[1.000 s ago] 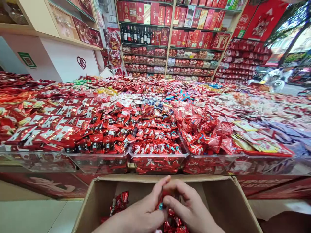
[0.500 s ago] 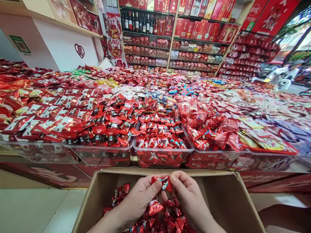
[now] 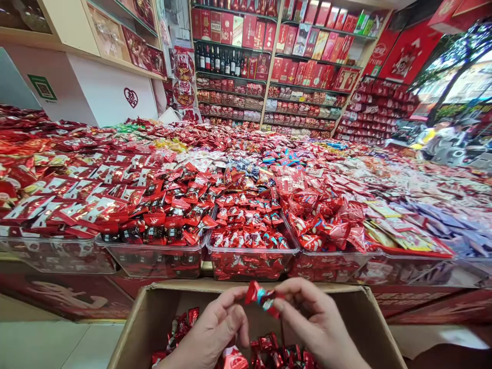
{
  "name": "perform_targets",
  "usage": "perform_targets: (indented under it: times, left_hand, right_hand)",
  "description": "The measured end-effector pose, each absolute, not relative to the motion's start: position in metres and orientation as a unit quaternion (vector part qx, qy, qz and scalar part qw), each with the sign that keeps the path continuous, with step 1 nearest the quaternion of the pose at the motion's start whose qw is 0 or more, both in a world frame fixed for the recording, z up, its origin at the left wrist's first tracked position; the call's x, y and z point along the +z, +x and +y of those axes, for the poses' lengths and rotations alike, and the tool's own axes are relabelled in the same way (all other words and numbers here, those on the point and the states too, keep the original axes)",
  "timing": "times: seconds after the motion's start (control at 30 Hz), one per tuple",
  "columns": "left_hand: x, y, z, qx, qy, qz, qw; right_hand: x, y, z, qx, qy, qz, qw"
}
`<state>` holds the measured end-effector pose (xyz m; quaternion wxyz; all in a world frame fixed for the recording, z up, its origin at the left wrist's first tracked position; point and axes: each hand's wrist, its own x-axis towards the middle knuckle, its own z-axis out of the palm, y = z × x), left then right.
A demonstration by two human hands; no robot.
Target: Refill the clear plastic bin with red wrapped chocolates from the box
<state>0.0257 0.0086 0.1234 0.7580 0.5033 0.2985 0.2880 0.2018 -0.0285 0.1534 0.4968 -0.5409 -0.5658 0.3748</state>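
Note:
A small red twist-wrapped candy (image 3: 262, 297) with a blue and white print is pinched at its right end by my right hand (image 3: 313, 315). The index fingertip of my left hand (image 3: 215, 328) meets or nearly meets its left end, while the left thumb stands apart from it. Another pink-red wrapped candy (image 3: 233, 359) shows below the left thumb, seemingly held in the curled lower fingers, which are partly hidden. Both hands are over an open cardboard box (image 3: 361, 318), with more red wrapped candies (image 3: 269, 348) inside.
Beyond the box stands a clear plastic bin (image 3: 251, 251) of similar red candies, between other full bins. Heaped sweets cover the wide display behind. Shelves with bottles (image 3: 219, 60) and red gift boxes (image 3: 234, 28) line the back wall. A pale tiled floor (image 3: 57, 338) shows at left.
The left thumb has come off the candy, which now sits tilted in the right fingers. My left hand has shifted left and down, the lower candy moving with it. The view has tilted up slightly.

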Motion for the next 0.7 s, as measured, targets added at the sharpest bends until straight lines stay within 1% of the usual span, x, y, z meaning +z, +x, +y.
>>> perform_targets:
  times: [0.1,0.17,0.27,0.37,0.43,0.53,0.7]
  left_hand:
    - [0.122,0.011,0.017,0.304,0.533,0.360,0.703]
    - [0.121,0.000,0.024,0.309,0.541,0.395,0.675]
    - [0.118,-0.011,0.032,0.312,0.537,0.423,0.660]
    - [0.113,-0.017,0.036,0.305,0.535,0.420,0.666]
    - [0.107,-0.019,0.036,0.313,0.535,0.413,0.668]
    - [0.097,-0.022,0.036,0.327,0.531,0.411,0.664]
    - [0.090,-0.025,0.035,0.337,0.535,0.403,0.661]
  right_hand:
    - [0.194,0.224,-0.007,0.227,-0.563,-0.625,0.490]
    - [0.220,0.235,0.017,0.143,-0.586,-0.655,0.455]
    - [0.244,0.243,0.064,0.066,-0.621,-0.687,0.372]
    - [0.248,0.242,0.111,0.023,-0.662,-0.682,0.309]
    - [0.246,0.240,0.133,0.015,-0.686,-0.673,0.274]
    - [0.246,0.234,0.146,0.038,-0.702,-0.673,0.228]
    - [0.247,0.226,0.137,0.109,-0.695,-0.684,0.192]
